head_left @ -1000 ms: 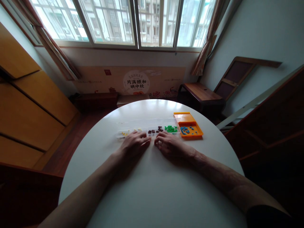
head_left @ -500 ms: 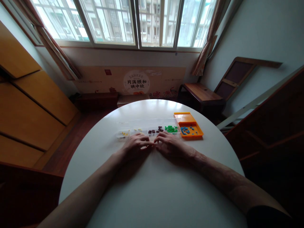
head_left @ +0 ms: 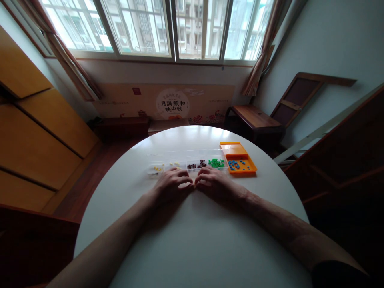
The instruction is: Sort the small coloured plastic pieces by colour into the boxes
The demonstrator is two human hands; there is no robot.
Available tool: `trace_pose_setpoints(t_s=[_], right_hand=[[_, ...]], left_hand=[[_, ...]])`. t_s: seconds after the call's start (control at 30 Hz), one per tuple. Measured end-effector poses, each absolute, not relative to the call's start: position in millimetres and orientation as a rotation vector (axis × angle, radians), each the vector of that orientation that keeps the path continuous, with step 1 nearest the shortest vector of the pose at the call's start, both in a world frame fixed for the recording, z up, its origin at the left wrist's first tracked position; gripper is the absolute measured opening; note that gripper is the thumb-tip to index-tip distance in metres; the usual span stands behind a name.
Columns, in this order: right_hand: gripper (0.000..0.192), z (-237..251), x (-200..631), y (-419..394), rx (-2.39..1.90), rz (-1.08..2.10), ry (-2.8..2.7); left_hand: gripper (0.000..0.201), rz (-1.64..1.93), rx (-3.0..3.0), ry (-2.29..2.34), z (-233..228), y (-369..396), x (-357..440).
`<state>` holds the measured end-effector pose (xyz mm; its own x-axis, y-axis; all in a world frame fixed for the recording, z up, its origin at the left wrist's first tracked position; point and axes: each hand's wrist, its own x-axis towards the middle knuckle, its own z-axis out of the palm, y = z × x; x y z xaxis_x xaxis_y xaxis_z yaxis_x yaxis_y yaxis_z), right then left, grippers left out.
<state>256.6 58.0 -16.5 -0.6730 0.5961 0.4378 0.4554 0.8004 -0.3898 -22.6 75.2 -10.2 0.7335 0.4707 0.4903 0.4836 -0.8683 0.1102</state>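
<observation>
My left hand [head_left: 169, 186] and my right hand [head_left: 216, 185] rest on the round white table [head_left: 195, 240], fingers curled, their tips meeting in the middle. Whether anything small is pinched between them is hidden. Just beyond the fingers lies a clear compartment box [head_left: 187, 159] with yellow pieces [head_left: 157, 169], dark brown pieces [head_left: 196, 164] and green pieces [head_left: 216, 163] in separate cells. To its right, touching it, sits an orange tray [head_left: 240, 153] holding several blue pieces [head_left: 237, 165].
A wooden bench [head_left: 255, 117] and a leaning folded frame [head_left: 300, 94] stand behind the table on the right. A printed board [head_left: 172, 103] leans under the window. Wooden cabinets [head_left: 36, 132] fill the left side; dark wooden furniture [head_left: 354, 160] stands on the right.
My two hands have drawn together: the gap between their fingertips a second ago has closed, and the fingers have curled in. The box and tray have not moved.
</observation>
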Motion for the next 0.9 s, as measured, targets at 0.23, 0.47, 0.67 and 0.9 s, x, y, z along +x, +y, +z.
trace_pose_setpoints(t_s=[0.23,0.47,0.67,0.9], right_hand=[[0.019,-15.6,255.2,58.9,-0.775,0.287,-2.451],[0.008,-16.1,255.7,58.0,-0.764,0.313,-2.434],[0.005,-16.8,253.6,58.0,-0.757,0.284,-2.411],[0.011,-15.9,251.9,57.5,-0.714,0.237,-2.418]], left_hand=[[0.019,-0.821,-2.92,-0.748,-6.1,71.5,-21.1],[0.015,-0.803,-2.964,-0.743,-8.5,67.9,-21.7],[0.015,-0.829,-2.982,-0.715,-7.0,66.7,-21.0],[0.018,-0.812,-2.956,-0.699,-11.2,71.0,-20.0]])
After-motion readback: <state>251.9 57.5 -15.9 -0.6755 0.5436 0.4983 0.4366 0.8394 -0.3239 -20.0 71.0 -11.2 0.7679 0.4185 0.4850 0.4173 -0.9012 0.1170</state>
